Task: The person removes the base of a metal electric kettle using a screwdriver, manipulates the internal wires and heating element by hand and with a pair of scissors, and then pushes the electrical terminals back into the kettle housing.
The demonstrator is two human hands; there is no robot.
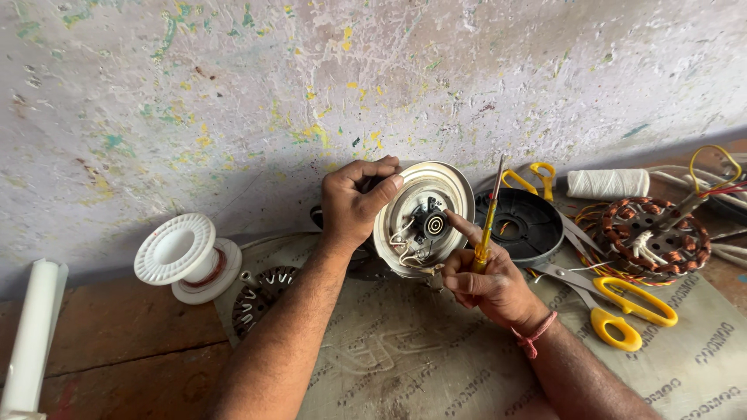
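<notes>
Backdrop: pale, paint-flecked wall (233,101) rising at the far side of a brown worktop (117,342) laid with a printed woven mat (405,358).
Motor housing: round silvery fan motor cover (424,218), tipped on edge at the middle, its open face toward the camera; a dark hub and white wires show inside; its near rim is hidden behind the right hand.
Left hand: left hand (354,204) clasped over the cover's far-left rim, thumb on the face.
Right hand: right hand (490,284) closed around a yellow-handled screwdriver (486,233), shaft pointing up; forefinger stretched to the hub.
Just right: black round cover (521,225), partly behind the screwdriver.
Further right: copper-wound stator (654,233), yellow-handled scissors (622,307), a second scissors' yellow loops (537,177) half hidden, roll of white thread (607,183), wires cut off by the edge.
Left: white empty spool (187,257); a slotted metal part (261,299), mostly under the forearm, hard to identify.
Far left: white tube (31,334), cut off at the frame.
</notes>
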